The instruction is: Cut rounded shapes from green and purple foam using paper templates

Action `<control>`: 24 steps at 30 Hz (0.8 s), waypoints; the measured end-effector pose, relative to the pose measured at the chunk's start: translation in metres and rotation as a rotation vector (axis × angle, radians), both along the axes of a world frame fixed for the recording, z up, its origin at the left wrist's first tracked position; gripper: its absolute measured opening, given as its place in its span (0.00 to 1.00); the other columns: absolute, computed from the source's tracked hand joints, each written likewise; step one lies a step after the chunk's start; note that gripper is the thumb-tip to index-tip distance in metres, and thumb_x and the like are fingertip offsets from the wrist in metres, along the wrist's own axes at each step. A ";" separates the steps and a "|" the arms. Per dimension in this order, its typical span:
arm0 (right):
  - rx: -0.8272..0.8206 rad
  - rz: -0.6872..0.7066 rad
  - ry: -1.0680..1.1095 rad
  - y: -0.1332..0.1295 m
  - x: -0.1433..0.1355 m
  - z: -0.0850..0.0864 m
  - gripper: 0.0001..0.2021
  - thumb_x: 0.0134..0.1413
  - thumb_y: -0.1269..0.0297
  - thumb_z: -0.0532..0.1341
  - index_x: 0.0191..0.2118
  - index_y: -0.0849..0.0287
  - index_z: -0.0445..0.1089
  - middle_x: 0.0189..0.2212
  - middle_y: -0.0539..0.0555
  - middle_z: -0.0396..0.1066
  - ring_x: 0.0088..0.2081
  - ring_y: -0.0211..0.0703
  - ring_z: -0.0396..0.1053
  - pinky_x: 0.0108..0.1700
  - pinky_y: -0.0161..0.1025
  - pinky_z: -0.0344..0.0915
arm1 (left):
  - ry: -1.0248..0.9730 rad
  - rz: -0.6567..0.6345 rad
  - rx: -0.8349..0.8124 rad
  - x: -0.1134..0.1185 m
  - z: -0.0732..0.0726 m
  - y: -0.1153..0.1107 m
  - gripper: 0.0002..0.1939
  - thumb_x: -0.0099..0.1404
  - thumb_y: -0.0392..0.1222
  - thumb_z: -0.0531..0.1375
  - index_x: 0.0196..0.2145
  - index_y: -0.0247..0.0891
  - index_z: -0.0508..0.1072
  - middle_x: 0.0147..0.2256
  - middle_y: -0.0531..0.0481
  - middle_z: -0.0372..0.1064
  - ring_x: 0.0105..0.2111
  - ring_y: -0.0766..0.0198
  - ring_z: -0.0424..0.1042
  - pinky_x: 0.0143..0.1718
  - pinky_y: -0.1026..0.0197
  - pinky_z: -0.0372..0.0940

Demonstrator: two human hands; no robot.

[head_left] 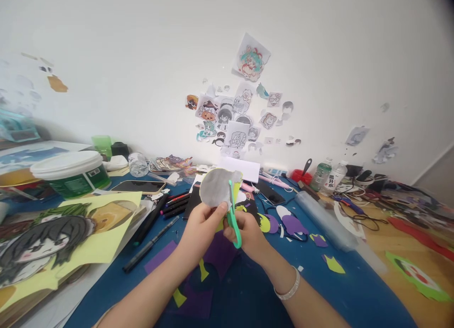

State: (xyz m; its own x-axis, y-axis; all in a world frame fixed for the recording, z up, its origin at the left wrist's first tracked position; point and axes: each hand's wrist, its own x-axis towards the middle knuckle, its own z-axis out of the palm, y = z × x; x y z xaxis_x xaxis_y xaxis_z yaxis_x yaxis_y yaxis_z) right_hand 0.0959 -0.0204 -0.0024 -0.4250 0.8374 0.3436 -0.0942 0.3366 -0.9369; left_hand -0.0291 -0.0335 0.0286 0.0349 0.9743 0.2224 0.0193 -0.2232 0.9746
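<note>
Head view: left hand [203, 219] at frame centre, thumb and fingers pinched on the lower edge of a rounded gray paper cutout [214, 188]; right hand [246, 226] just beside, fingers curled round the handles of green scissors [232, 217], blades pointing up across the cutout's right side. Purple sheets [222, 253] and yellow-green scraps [203, 270] at lower centre on the blue-covered tabletop [258, 297], purple cut pieces [293, 223] right of centre. Dark pens [176, 205] left of centre, lidded green tub [76, 182] at left, bottles [338, 175] at right, drawings [251, 62] upper centre.
</note>
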 end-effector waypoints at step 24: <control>0.032 -0.021 -0.358 0.002 0.016 0.001 0.18 0.38 0.54 0.65 0.20 0.62 0.59 0.17 0.44 0.53 0.22 0.32 0.50 0.24 0.31 0.47 | 0.328 -0.393 -0.030 -0.037 0.013 0.010 0.16 0.59 0.46 0.50 0.17 0.39 0.52 0.17 0.60 0.41 0.18 0.71 0.43 0.20 0.64 0.41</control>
State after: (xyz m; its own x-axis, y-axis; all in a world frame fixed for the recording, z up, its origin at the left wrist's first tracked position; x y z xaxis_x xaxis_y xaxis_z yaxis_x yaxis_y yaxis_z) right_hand 0.1124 -0.0188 -0.0009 -0.5063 0.8384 0.2021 0.2452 0.3646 -0.8983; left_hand -0.0658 -0.0232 0.0415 0.4633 0.8792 0.1107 0.2457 -0.2475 0.9372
